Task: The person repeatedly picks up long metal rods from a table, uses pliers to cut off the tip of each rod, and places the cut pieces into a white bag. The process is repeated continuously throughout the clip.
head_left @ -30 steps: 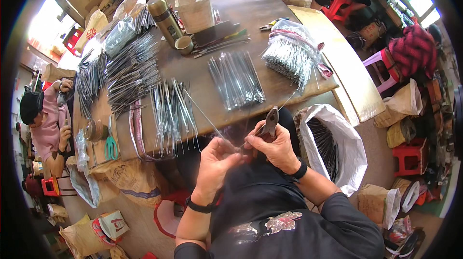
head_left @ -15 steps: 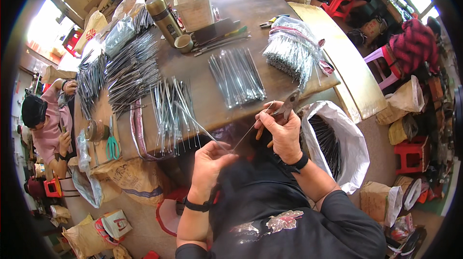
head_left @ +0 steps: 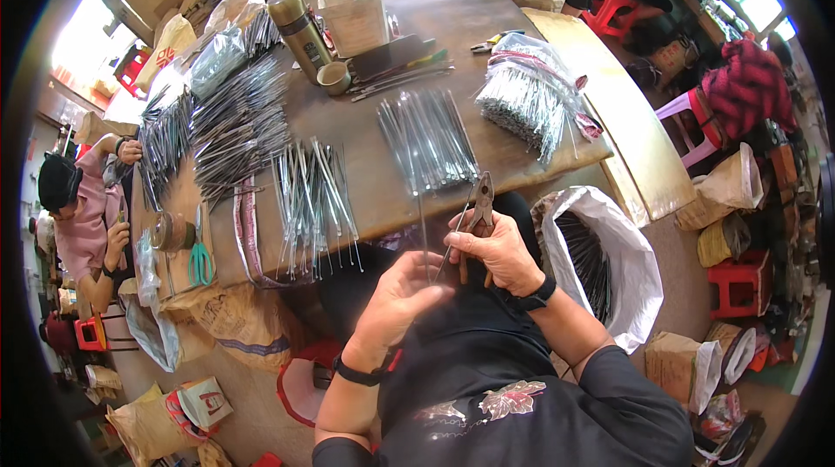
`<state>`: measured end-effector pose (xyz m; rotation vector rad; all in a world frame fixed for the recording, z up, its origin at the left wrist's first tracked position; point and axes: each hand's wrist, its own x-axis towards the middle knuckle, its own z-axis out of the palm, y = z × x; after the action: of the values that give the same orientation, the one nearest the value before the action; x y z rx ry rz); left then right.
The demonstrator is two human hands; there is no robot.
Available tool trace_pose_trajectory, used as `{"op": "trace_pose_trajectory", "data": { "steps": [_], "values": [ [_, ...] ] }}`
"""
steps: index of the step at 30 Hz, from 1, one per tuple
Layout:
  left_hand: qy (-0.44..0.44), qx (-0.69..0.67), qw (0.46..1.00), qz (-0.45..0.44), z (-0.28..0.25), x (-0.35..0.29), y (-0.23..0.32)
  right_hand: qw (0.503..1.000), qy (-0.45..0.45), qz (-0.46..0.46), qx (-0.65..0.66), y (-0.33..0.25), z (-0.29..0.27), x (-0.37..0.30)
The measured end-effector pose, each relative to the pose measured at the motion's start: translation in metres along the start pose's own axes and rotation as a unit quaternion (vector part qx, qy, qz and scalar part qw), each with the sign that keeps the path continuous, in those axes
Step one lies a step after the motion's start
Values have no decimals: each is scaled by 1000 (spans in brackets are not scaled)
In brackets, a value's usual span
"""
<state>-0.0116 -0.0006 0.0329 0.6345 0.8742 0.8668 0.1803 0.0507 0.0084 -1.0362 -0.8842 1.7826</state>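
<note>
My right hand (head_left: 502, 255) is closed around a pair of pliers (head_left: 483, 195), whose jaws point up toward the table. A thin metal rod (head_left: 444, 263) also runs from that hand's thumb and fingers down toward my left hand. My left hand (head_left: 398, 297), slightly blurred, has its fingers closed on another slim metal rod (head_left: 424, 228) that stands up toward the table. The lower ends of both rods come close together at my left fingertips. Just beyond lies a neat bundle of metal rods (head_left: 426, 141), with a looser pile of rods (head_left: 315, 206) to its left.
A white sack (head_left: 639, 267) holding dark rods stands right of my arm. More rods (head_left: 239, 132) and a plastic-wrapped bundle (head_left: 526, 102) lie on the table (head_left: 365, 197). A thermos (head_left: 298, 32), cup (head_left: 333, 77) and teal scissors (head_left: 201, 263) are there too. Another person (head_left: 87, 206) works at the left.
My right hand has moved left with the pliers, closer to my left hand. The rod in my left hand has swung from slanting left to nearly upright.
</note>
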Motion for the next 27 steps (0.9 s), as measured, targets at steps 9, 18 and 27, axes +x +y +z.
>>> {"op": "trace_pose_trajectory", "data": {
  "steps": [9,18,27],
  "values": [
    [64,-114,991,-34,-5,21,-20,998,6,-35,-46,5,9,-4],
    [119,-16,992,35,-10,11,-8,911,-73,211,346,21,-28,-15],
    [144,178,961,154,-2,6,-7,911,-191,-82,-357,20,-25,-26]
  ]
}}
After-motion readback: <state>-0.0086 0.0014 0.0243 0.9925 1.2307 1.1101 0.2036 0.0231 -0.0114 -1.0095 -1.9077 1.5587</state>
